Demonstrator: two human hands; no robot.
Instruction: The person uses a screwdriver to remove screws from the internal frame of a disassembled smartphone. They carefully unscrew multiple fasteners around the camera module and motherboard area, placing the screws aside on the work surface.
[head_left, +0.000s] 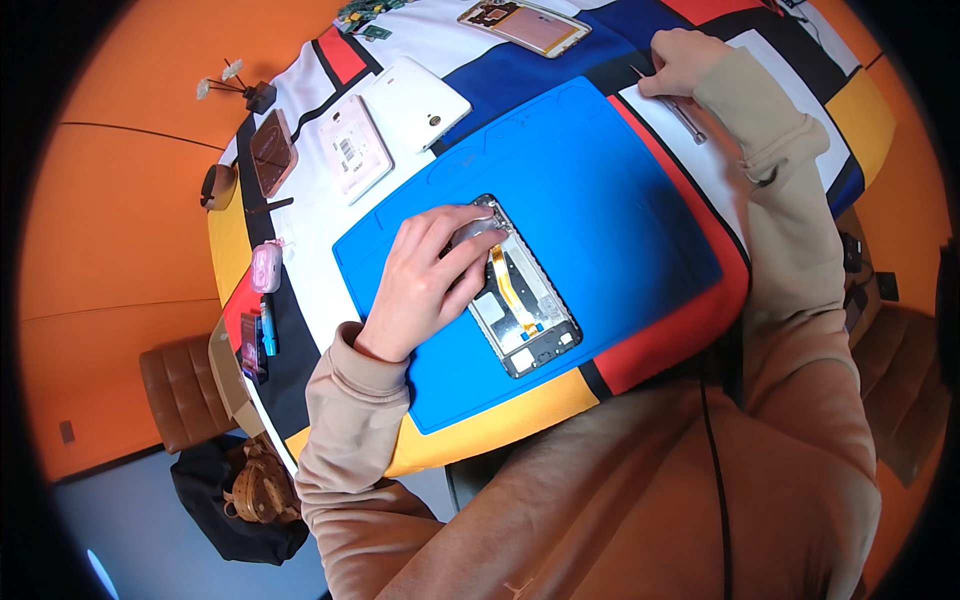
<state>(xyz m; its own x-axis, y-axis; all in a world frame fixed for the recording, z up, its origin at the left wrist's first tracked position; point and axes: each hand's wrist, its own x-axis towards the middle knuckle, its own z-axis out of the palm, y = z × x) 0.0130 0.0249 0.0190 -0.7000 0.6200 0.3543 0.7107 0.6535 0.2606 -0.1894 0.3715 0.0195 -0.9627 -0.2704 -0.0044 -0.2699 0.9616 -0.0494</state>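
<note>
On the blue work mat (640, 220) lies an opened smartphone (545, 310), its metal frame and a gold ribbon cable (510, 290) exposed. My left hand (425, 275) is curled over the phone's far end, fingertips pressed on it, covering part of its inside. A greyish rounded piece shows between those fingers, too covered to name. Beyond the mat, at the upper right, my right hand (685, 65) is closed, and a thin pointed tool (638, 71) sticks out from its fingers. Just below that hand a slim metal screwdriver (690, 122) lies on white paper (755, 85).
Left of the mat lie a white tablet-like device (415, 100), a pale pink phone (357, 150) and a dark-screened phone (273, 152). Another opened phone (528, 25) and green circuit boards (370, 12) are at the back. A pink case (266, 267) and blue pen (268, 328) sit near the left edge.
</note>
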